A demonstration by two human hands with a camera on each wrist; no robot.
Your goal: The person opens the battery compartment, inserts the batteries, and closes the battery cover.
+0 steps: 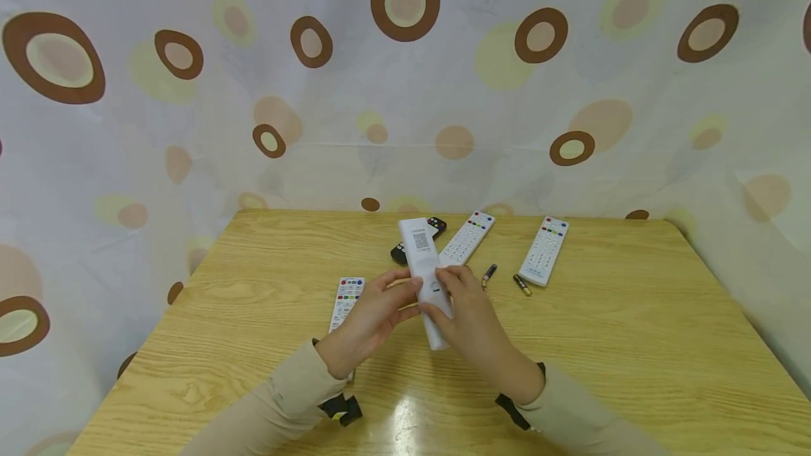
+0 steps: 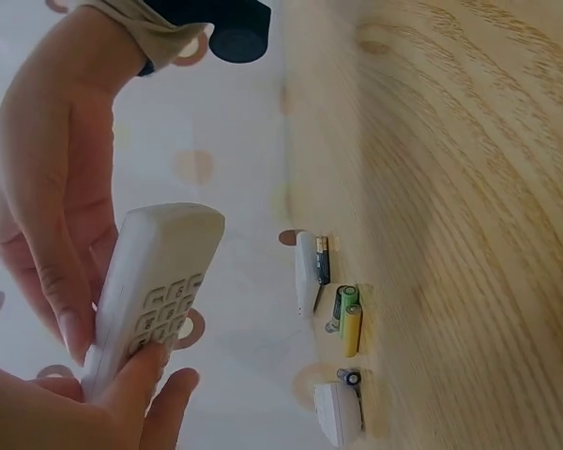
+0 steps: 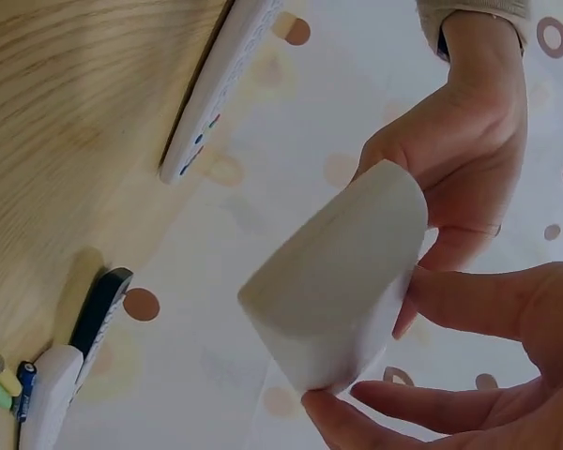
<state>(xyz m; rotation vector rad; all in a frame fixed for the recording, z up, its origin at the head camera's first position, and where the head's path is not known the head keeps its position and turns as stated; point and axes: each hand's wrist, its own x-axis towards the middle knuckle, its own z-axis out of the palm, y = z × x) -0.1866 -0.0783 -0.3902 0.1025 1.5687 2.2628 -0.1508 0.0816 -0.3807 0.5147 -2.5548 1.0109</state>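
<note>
A white remote control (image 1: 424,260) is held up between both hands over the table, its back with a printed code label (image 1: 421,240) facing the head camera. The left hand (image 1: 379,309) grips its left side with thumb and fingers. On the lower right part, the right hand (image 1: 474,317) pinches it, thumb and fingertips around a small round mark. In the left wrist view, button rows show on the front of the remote (image 2: 169,267). The right wrist view shows its smooth end (image 3: 342,272) between the two hands.
Partly behind the left arm lies a white remote (image 1: 346,301). A black remote (image 1: 437,226) and two white ones (image 1: 470,236) (image 1: 545,250) lie further back. Loose dark batteries (image 1: 488,274) (image 1: 522,285) lie near them; green (image 2: 348,304) and yellow (image 2: 353,330) batteries show in the left wrist view.
</note>
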